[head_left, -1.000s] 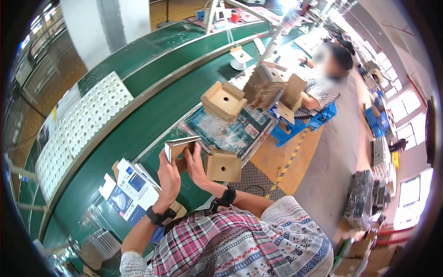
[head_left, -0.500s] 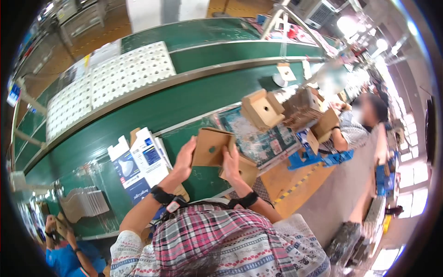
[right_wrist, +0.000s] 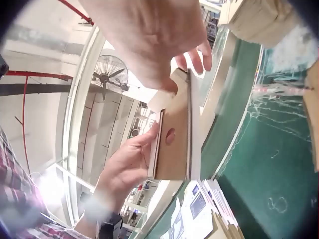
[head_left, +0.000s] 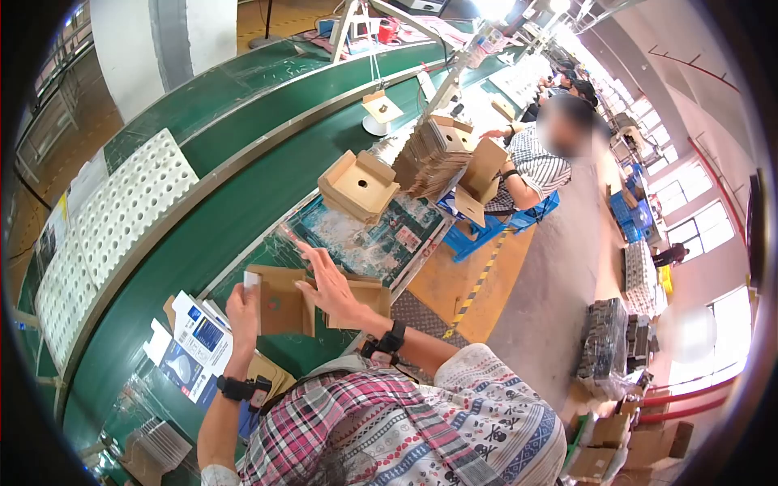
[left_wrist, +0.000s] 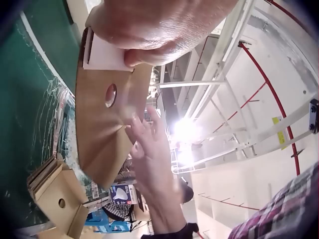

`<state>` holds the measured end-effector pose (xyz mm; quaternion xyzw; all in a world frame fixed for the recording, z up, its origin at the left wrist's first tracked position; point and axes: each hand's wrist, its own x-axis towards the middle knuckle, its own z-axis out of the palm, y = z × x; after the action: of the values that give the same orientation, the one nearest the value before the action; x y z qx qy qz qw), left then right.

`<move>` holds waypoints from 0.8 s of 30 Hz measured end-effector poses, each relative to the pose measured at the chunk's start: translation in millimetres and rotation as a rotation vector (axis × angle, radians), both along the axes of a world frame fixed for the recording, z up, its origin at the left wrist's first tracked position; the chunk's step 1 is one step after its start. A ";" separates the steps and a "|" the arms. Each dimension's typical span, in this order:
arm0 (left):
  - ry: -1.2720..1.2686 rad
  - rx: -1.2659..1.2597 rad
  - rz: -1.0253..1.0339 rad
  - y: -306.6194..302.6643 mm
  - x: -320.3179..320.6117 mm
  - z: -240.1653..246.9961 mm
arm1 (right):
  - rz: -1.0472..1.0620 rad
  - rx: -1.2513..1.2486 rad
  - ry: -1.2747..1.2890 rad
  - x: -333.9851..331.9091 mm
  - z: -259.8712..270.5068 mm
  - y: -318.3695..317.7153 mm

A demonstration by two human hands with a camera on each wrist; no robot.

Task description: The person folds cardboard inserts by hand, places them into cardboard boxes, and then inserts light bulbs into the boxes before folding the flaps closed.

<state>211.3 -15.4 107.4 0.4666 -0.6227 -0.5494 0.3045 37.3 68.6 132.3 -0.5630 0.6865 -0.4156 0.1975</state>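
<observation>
My left hand (head_left: 242, 303) pinches the left edge of a brown cardboard blank (head_left: 281, 306) with a round hole, held up over the green table. In the left wrist view its thumb and fingers (left_wrist: 144, 37) clamp a pale flap at the top of the cardboard blank (left_wrist: 102, 134). With straight, spread fingers, my right hand (head_left: 326, 277) presses against the blank's right flap. From the right wrist the blank (right_wrist: 175, 142) is seen edge-on between both hands. A folded cardboard box (head_left: 369, 293) lies just right of my hands.
A green conveyor belt (head_left: 243, 202) runs diagonally. White perforated trays (head_left: 113, 223) lie at its far left. Printed flat cartons (head_left: 194, 340) lie by my left arm. An open box (head_left: 355, 185) and a cardboard stack (head_left: 429, 154) stand ahead. A seated person (head_left: 531, 158) works beyond.
The blank was turned from a flat folded piece to its holed face. My right hand let go and now lies flat on the flap. The head view swung about.
</observation>
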 end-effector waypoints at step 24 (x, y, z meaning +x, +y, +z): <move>-0.956 -0.084 0.773 -40.2 216.2 -140.3 | -0.465 0.094 0.741 -236.2 -8.9 -97.6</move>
<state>427.5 -55.5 -32.9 0.8409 -0.4972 -0.1041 0.1867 -198.9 -29.0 123.3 -0.4951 0.8375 -0.1876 -0.1354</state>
